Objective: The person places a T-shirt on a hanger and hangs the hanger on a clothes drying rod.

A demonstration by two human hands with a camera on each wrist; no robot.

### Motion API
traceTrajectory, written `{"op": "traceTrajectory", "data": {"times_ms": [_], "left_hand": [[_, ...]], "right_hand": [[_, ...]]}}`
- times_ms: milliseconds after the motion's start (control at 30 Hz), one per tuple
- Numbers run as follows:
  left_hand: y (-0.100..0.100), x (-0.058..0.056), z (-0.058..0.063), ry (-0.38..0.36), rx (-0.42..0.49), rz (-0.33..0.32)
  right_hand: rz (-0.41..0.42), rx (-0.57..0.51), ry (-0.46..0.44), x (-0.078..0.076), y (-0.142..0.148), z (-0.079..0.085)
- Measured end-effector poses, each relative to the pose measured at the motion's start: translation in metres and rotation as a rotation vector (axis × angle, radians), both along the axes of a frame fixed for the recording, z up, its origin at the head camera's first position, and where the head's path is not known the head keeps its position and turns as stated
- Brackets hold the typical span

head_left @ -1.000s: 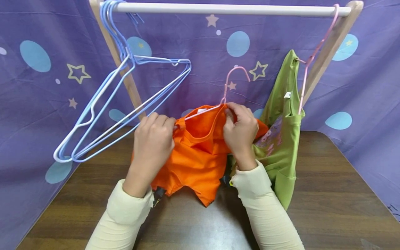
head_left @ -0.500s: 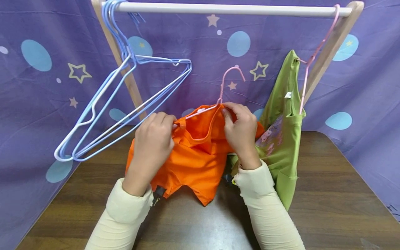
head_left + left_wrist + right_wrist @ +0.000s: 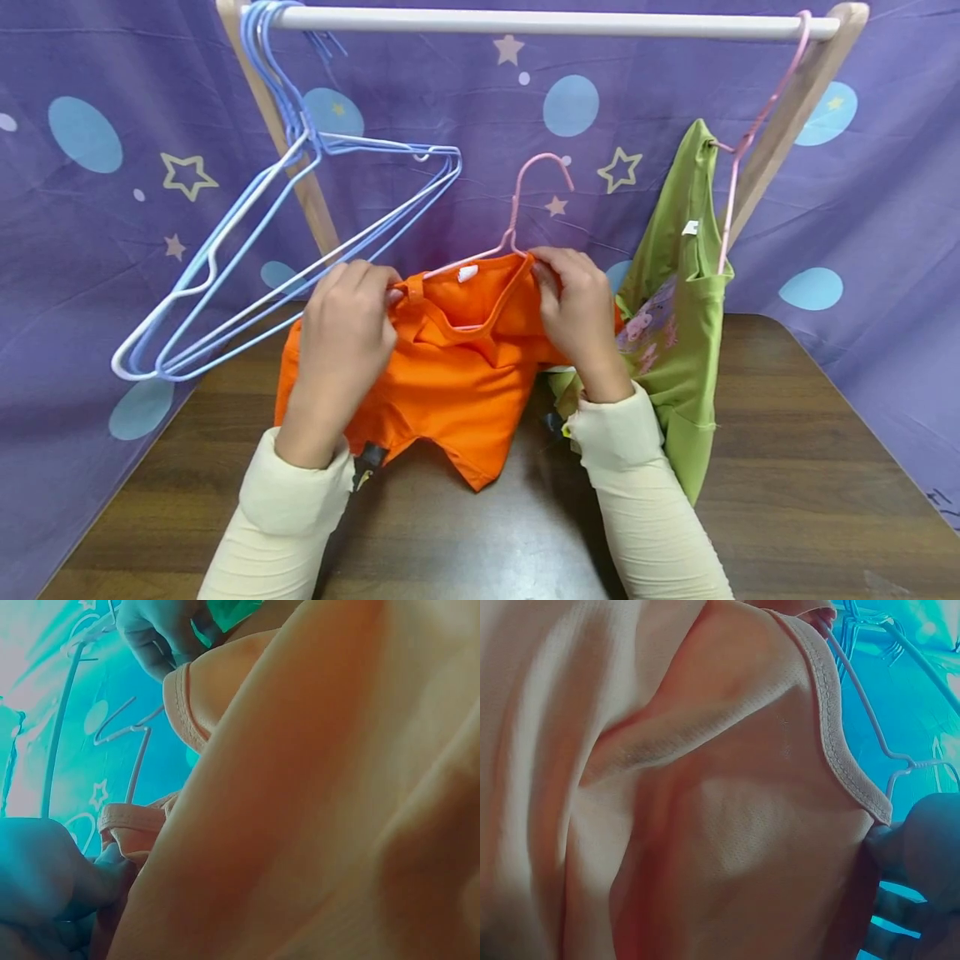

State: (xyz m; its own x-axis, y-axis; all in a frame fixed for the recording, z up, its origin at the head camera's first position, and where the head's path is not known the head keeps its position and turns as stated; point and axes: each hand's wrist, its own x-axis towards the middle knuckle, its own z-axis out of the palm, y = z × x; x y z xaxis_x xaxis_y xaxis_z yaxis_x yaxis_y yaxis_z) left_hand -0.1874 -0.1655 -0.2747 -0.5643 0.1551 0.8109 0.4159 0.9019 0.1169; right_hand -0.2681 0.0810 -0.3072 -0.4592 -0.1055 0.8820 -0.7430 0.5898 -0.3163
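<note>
At the far left, blue and white hangers point(image 3: 302, 137) are hanging bunched from the rod point(image 3: 540, 22), near the rack's left post point(image 3: 318, 212). Just to their right, the left hand point(image 3: 341, 333) is pinching the left side of the shirt's neckline, its fingers curling in and its thumb pressing the cloth. The orange shirt point(image 3: 457, 383) is stretching between both hands, above the table point(image 3: 787, 500), its white tag point(image 3: 467, 273) showing inside the neck. A pink hanger point(image 3: 514, 212) is sitting partly inside the shirt; its hook is standing above the neckline, below the rod and apart from it. The right hand point(image 3: 577, 308) is pinching the right side of the neckline between thumb and fingers, just beside the hook's base. Farther right, a green top point(image 3: 686, 400) is hanging from another pink hanger point(image 3: 738, 154), which is hooking over the rod's right end.
</note>
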Motion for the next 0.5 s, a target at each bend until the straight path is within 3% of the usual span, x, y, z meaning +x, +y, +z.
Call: {"op": "traceTrajectory", "data": {"times_ms": [133, 233, 367, 500], "left_hand": [[-0.0007, 0.0005, 0.0009, -0.013, 0.004, 0.003], [-0.0004, 0.0005, 0.0009, -0.019, 0.003, 0.007], [0.0015, 0.0004, 0.0001, -0.006, -0.019, 0.022], [0.0035, 0.0001, -0.0008, 0.019, -0.038, 0.042]], "right_hand": [[-0.019, 0.011, -0.007, -0.0003, 0.0009, -0.0004], [-0.080, 0.010, -0.007, 0.0008, 0.0002, -0.0011], [-0.155, 0.015, 0.013, 0.0035, -0.0027, -0.0012], [-0.169, 0.032, 0.038, 0.0058, -0.0056, -0.0005]]}}
